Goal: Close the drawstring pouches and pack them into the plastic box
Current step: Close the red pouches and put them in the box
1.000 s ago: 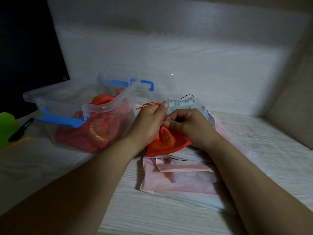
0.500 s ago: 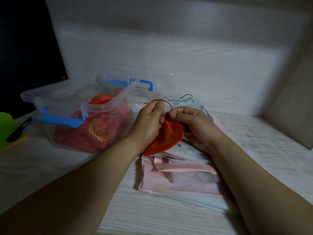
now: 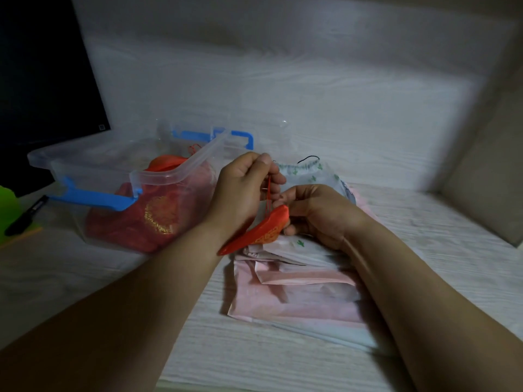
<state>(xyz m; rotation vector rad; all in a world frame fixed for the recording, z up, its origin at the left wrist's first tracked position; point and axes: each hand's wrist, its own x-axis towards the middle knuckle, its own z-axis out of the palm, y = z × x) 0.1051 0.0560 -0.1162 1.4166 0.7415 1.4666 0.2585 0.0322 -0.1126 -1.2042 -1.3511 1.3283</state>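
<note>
Pinched between the thumb and forefinger of my left hand is the thin red cord of a small red drawstring pouch, drawn taut above it. My right hand is curled round the pouch's gathered neck, so both hands are grasping, one the cord and the other the cloth. The pouch hangs tilted just above the pile on the white wood-grain table, its bottom corner pointing toward my left wrist. It is just to the right of the clear plastic box, which stands open with its blue latches swung out and several red pouches already inside.

I judge the mouth nearly drawn shut, though my own fingers hide it and I cannot tell whether any gap is left.

Several things could go wrong from here. That cord is thin and looks slick, so a harder tug could slide it out of my pinch. The satin could equally slip from my right fingers, and the pouch would drop onto the pile. If I am pulling only one strand of the loop, the neck may gather lopsided and stay partly open. Pink pouches lie under my right forearm and a white cactus-print pouch sits behind my hands, so a careless drag of that arm could sweep them toward the table's near edge. My left forearm is close to the box wall and could nudge it.
</note>
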